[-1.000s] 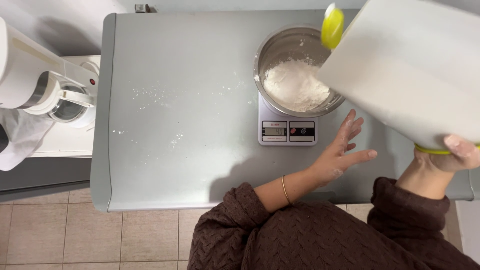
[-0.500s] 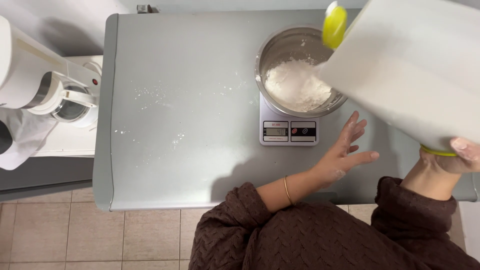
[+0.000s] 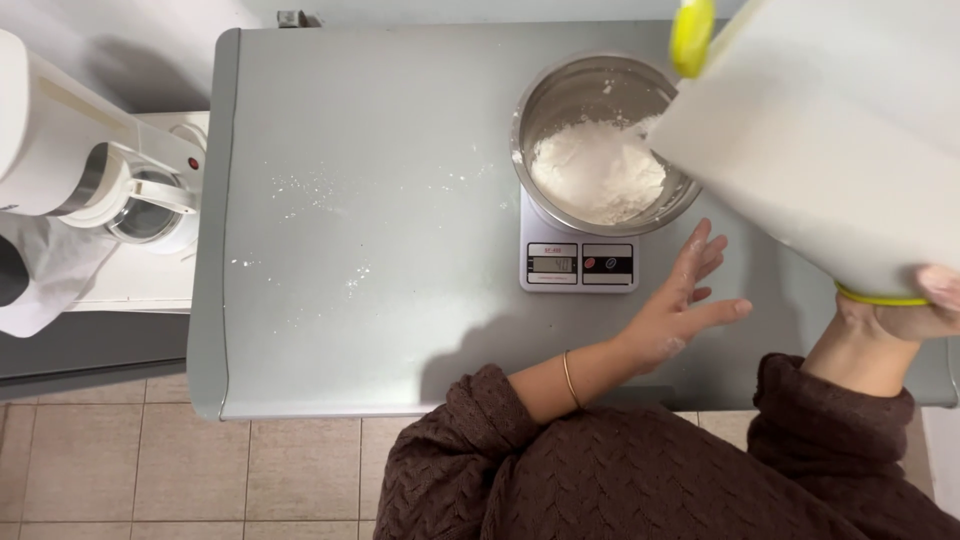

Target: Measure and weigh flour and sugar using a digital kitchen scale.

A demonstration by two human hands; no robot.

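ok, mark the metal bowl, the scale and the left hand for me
metal bowl [image 3: 560, 95]: head view, bare inner wall above the flour.
scale [image 3: 578, 265]: head view, front panel between the display and the buttons.
left hand [image 3: 672, 315]: head view, back of the open hand.

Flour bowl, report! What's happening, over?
Right hand tips white container over bowl on scale. Left hand open, beside scale. Nothing in the way.
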